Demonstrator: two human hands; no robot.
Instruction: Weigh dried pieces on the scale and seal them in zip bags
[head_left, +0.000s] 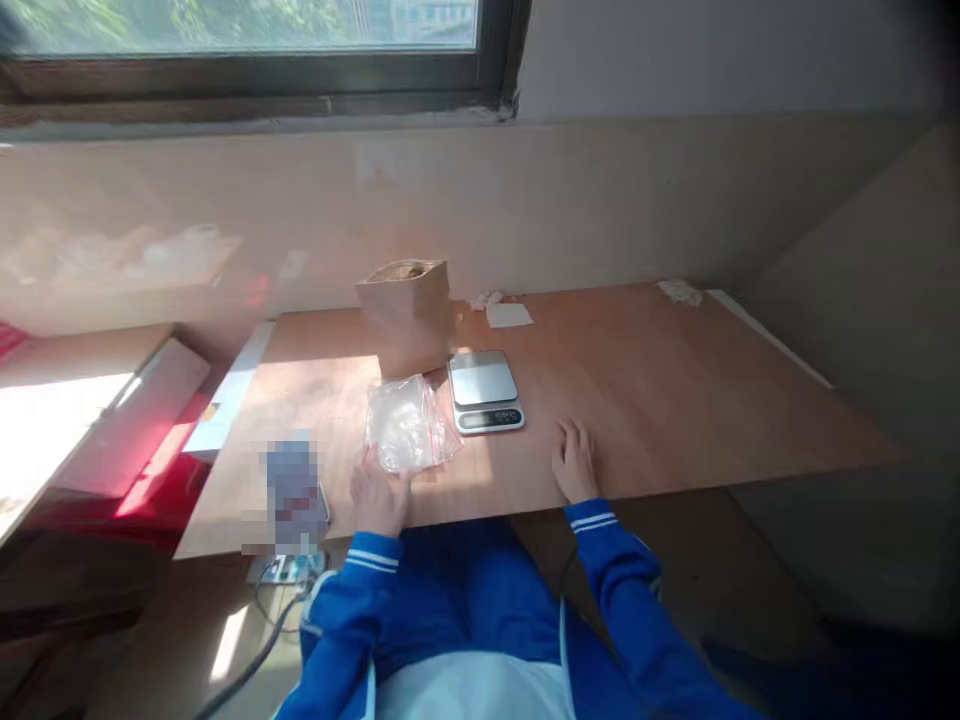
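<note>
While the left hand rests at the plastic bags: the step in hand appears to be a pause; lifting one bag would call for a fingertip pinch at its edge.
Left hand: loosely spread, no grip evident.
Right hand: relaxed on the counter, fingers slightly bent, nothing visibly held.
Plastic bags: just beyond the left hand, before the paper bag.
Scale: between the hands, farther off.

Looks like smooth metal on top of the scale, plastic on its base. On the pouch, thin glossy plastic, much wrinkled; on the bag, matt paper. On the worktop, looks like smooth wood; on the sleeves, matt cloth.
</note>
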